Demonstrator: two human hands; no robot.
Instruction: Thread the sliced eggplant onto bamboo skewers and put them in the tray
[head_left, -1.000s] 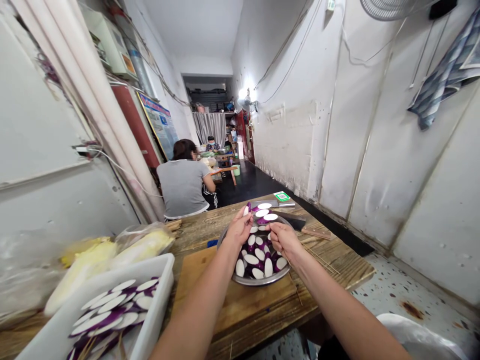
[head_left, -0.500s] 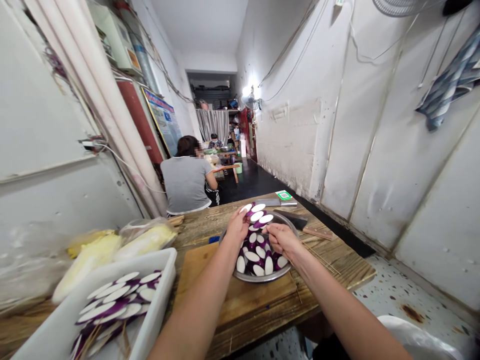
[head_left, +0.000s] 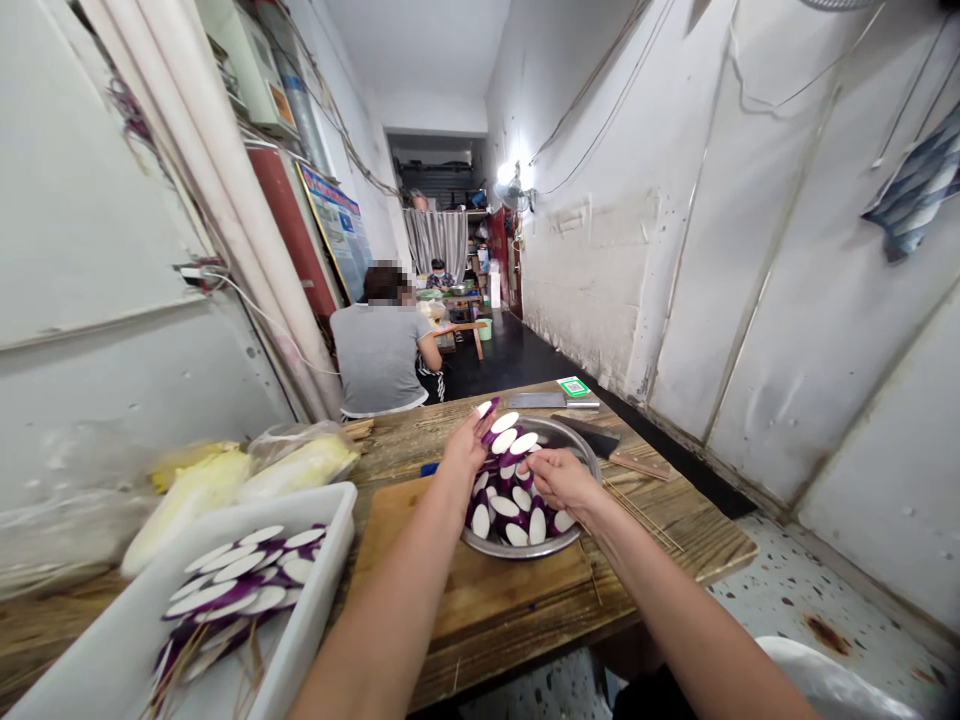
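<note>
Over the near-left rim of a metal bowl (head_left: 592,462), my left hand (head_left: 466,446) is closed, its fingertips on an eggplant slice (head_left: 486,408) with white flesh and purple skin. My right hand (head_left: 562,480) pinches the near end of a thin skewer, mostly hidden by the fingers and slices. Several eggplant slices (head_left: 505,441) sit in a row along that skewer, between both hands above the bowl. More cut eggplant pieces (head_left: 517,535) fill the bowl. It stands partly on a wooden cutting board (head_left: 397,540).
To the left, a white tub (head_left: 341,530) holds skewered eggplant slices (head_left: 240,565). Bagged cabbages (head_left: 300,465) lie behind it. Two knives, a cleaver (head_left: 540,400) and a wooden-handled knife (head_left: 637,462), and loose skewers (head_left: 645,520) rest on the table. A person (head_left: 382,350) sits beyond.
My left hand has shifted left with the slice at its fingertips. The skewered row has swung leftward, while my right hand keeps its pinch. The camera view has turned slightly left.
</note>
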